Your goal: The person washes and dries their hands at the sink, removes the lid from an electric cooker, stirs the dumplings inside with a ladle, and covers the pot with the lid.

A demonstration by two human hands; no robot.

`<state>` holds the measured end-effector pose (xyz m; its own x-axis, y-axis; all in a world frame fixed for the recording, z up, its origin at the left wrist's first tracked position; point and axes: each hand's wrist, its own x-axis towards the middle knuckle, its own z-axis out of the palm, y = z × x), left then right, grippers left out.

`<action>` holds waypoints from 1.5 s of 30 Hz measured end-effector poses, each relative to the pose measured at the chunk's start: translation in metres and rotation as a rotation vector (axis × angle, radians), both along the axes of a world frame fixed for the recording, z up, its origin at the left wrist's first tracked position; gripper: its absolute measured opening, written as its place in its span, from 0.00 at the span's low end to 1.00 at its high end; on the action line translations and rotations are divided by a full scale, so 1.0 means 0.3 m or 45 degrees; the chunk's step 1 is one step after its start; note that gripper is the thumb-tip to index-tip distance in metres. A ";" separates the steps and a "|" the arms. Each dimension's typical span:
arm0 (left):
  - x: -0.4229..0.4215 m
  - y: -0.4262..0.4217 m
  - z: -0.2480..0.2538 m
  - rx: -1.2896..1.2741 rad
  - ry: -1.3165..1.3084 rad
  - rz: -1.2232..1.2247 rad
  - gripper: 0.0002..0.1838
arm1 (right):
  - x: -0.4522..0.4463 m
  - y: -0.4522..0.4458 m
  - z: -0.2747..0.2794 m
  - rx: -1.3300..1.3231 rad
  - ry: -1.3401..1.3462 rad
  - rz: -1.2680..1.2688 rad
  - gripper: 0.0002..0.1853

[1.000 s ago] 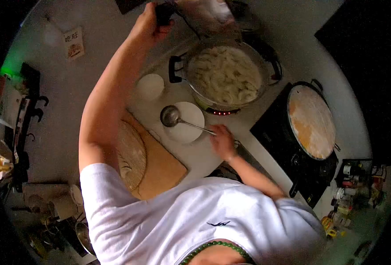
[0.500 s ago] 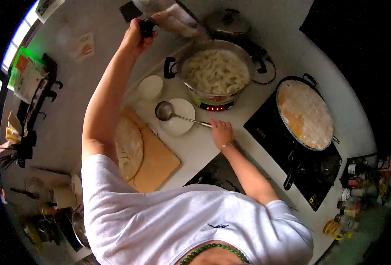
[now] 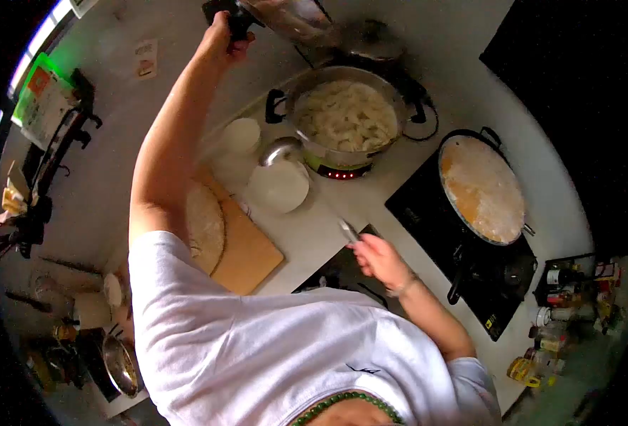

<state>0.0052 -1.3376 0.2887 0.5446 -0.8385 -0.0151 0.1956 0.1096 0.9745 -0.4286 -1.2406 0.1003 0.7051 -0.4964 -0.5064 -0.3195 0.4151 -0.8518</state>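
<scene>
High at the back left, my left hand (image 3: pixel 232 37) grips the black handle of a shiny pot lid (image 3: pixel 293 20) held up off the pot. My right hand (image 3: pixel 379 259) is closed round the handle of a metal ladle (image 3: pixel 281 149), whose head is over the far rim of a white dish (image 3: pixel 278 188). Part of the ladle's handle is blurred. To the right of the ladle head stands an electric pot (image 3: pixel 339 156) with red lights on its front. Pale dumplings (image 3: pixel 346 113) fill it.
Another lid (image 3: pixel 371 42) lies behind the pot. A white bowl (image 3: pixel 241 133) sits left of it. On the right, a pan (image 3: pixel 483 188) with floury contents rests on a black cooktop (image 3: pixel 420 202). A wooden board (image 3: pixel 257 263) carries a round flour-dusted tray (image 3: pixel 204 231).
My right hand has drawn back toward my body with the ladle. The ladle's head has shifted from the dish's left side to its far rim and turned. The lid has risen slightly.
</scene>
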 end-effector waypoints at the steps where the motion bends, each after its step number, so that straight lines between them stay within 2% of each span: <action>1: 0.025 -0.022 0.001 -0.005 -0.029 0.023 0.25 | -0.073 -0.031 0.060 0.126 -0.091 -0.097 0.10; 3: 0.087 -0.073 -0.021 -0.041 -0.065 -0.006 0.25 | -0.179 -0.130 0.181 -0.915 0.018 -0.041 0.13; 5: 0.121 -0.132 -0.040 -0.073 -0.101 -0.024 0.25 | -0.201 -0.203 0.387 -1.198 0.118 -0.231 0.19; 7: 0.145 -0.175 -0.055 -0.006 -0.170 -0.020 0.27 | -0.210 -0.296 0.546 -1.399 0.418 -0.061 0.23; 9: 0.148 -0.218 -0.076 -0.025 -0.179 -0.062 0.27 | -0.199 -0.401 0.619 -1.769 0.489 0.248 0.20; 10: 0.147 -0.240 -0.087 -0.042 -0.194 -0.105 0.28 | -0.176 -0.430 0.650 -1.794 0.446 0.304 0.16; 11: 0.148 -0.263 -0.095 -0.039 -0.190 -0.101 0.28 | -0.153 -0.473 0.670 -1.792 0.445 0.310 0.16; 13: 0.137 -0.295 -0.110 0.051 -0.180 0.015 0.28 | -0.123 -0.538 0.698 -1.654 0.730 0.552 0.14; 17: 0.157 -0.315 -0.156 0.055 -0.219 -0.073 0.28 | -0.043 -0.658 0.720 -1.566 0.712 0.722 0.14; 19: 0.160 -0.340 -0.183 0.065 -0.145 0.024 0.29 | -0.006 -0.685 0.712 -1.534 0.688 0.774 0.14; 21: 0.120 -0.328 -0.165 0.097 -0.154 0.008 0.29 | 0.026 -0.672 0.695 -1.364 0.888 0.788 0.14; 23: 0.117 -0.335 -0.161 0.134 -0.156 -0.007 0.30 | 0.013 -0.693 0.586 -1.390 0.729 0.796 0.16; 25: 0.129 -0.350 -0.165 0.200 -0.216 0.009 0.30 | 0.033 -0.670 0.531 -1.228 0.873 0.710 0.17; 27: 0.095 -0.336 -0.154 0.167 -0.285 0.022 0.30 | 0.033 -0.684 0.420 -1.344 0.806 0.682 0.18; 29: 0.095 -0.345 -0.166 0.138 -0.351 0.034 0.31 | 0.052 -0.704 0.343 -1.359 0.538 0.537 0.18; 33: 0.148 -0.364 -0.186 0.093 -0.446 -0.138 0.31 | 0.144 -0.707 0.287 -1.453 0.651 0.538 0.19; 35: 0.199 -0.391 -0.208 0.088 -0.469 -0.182 0.31 | 0.196 -0.735 0.225 -1.452 0.587 0.487 0.18; 37: 0.220 -0.415 -0.214 -0.014 -0.161 -0.265 0.31 | 0.259 -0.748 0.186 -1.515 0.618 0.399 0.18; 38: 0.196 -0.413 -0.204 -0.012 -0.163 -0.267 0.31 | 0.287 -0.744 0.206 -1.435 0.645 0.394 0.19; 40: 0.127 -0.403 -0.164 0.027 -0.060 -0.024 0.31 | 0.306 -0.776 0.179 -1.405 0.586 0.349 0.19; 42: 0.100 -0.392 -0.139 0.033 -0.074 -0.019 0.31 | 0.302 -0.813 0.119 -1.370 0.528 0.302 0.19; 44: 0.060 -0.383 -0.099 0.037 -0.090 -0.014 0.31 | 0.274 -0.849 0.094 -1.396 0.239 0.177 0.18; 45: 0.033 -0.384 -0.076 0.088 -0.069 0.115 0.31 | 0.241 -0.863 0.096 -1.396 0.237 0.173 0.18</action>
<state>0.0150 -1.4527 0.2658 0.6197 -0.7839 -0.0398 0.1348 0.0564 0.9893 -0.3562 -1.4994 0.1291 0.7463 -0.6634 0.0541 -0.4655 -0.5783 -0.6699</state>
